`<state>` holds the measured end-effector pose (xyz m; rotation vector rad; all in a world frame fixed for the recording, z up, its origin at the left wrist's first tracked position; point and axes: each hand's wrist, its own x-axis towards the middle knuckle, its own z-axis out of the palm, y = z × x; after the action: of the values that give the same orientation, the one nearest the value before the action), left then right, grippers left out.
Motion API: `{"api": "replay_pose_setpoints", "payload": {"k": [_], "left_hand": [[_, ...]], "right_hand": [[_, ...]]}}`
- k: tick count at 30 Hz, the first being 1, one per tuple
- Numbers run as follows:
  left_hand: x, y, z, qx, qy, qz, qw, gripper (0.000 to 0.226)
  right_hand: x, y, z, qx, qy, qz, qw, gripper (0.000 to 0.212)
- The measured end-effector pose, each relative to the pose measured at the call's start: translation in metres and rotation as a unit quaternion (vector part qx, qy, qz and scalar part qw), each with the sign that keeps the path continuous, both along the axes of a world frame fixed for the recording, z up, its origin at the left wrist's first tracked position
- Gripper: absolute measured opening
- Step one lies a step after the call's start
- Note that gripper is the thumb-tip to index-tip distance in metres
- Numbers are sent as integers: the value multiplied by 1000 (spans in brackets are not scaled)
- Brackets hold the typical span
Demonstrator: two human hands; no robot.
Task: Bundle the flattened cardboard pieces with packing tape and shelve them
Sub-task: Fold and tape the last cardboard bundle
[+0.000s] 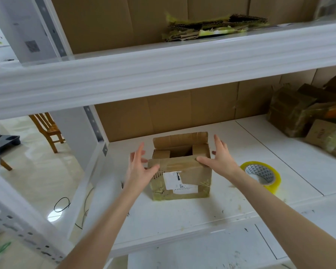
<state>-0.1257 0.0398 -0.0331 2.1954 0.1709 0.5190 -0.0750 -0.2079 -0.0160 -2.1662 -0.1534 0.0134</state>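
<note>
White shelf point(202, 210) carried the work: left grip point(139, 167) and right grip point(220, 157), both spread, flanked the open cardboard box point(182, 177), thumbs on its near rim, so flattening looked the step in hand, calling for a firm collapse; tape roll point(261, 174) lay at three o'clock.

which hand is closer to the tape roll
Right. The right hand rests on the box near the tape roll; the left hand is across the box, farther left.
</note>
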Motion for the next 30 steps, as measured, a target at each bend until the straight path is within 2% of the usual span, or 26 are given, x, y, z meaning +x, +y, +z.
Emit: {"api": "replay_pose_setpoints", "payload": {"k": [3,5,7,9,10,12,14,15,18,20,27,28,30], "left_hand": [[13,-4,12,-1,58,-52,997,99],[13,-12,12,-34,67,-86,993,96],[8,-13,5,-27,39,-81,996,76],[1,-11,-2,27,22,-76,996,48],[-2,-10,-4,34,29,-82,996,42],[-4,-10,-5,13,49,-93,994,45],[-6,-13,-4,-24,63,-88,994,53],[-7,-16,-2,-48,71,-80,993,58],[-13,-26,-2,-116,78,-49,989,67],[-20,-32,-5,-114,64,-40,991,66],[-23,-28,-3,-17,76,-44,996,50],[-23,-27,-2,32,79,-33,996,49],[-24,-29,2,221,45,3,974,49]], "right_hand": [[5,-5,3,34,8,64,997,91],[6,-6,5,24,3,83,996,80],[5,-7,4,8,-15,81,997,63],[4,-8,1,-28,-51,91,994,43],[4,-9,-1,-55,-58,100,992,42],[0,-9,-4,-98,-33,121,987,61],[-6,-9,-4,-99,3,133,986,91],[-8,-8,-5,-94,8,132,987,98],[-14,-7,-5,-120,-16,118,986,95],[-18,-8,-3,-144,-27,126,981,92],[-27,-4,-5,-221,-41,123,967,80],[-27,-4,-5,-230,-46,120,965,79],[-27,-4,-5,-231,-51,110,965,77]]}}
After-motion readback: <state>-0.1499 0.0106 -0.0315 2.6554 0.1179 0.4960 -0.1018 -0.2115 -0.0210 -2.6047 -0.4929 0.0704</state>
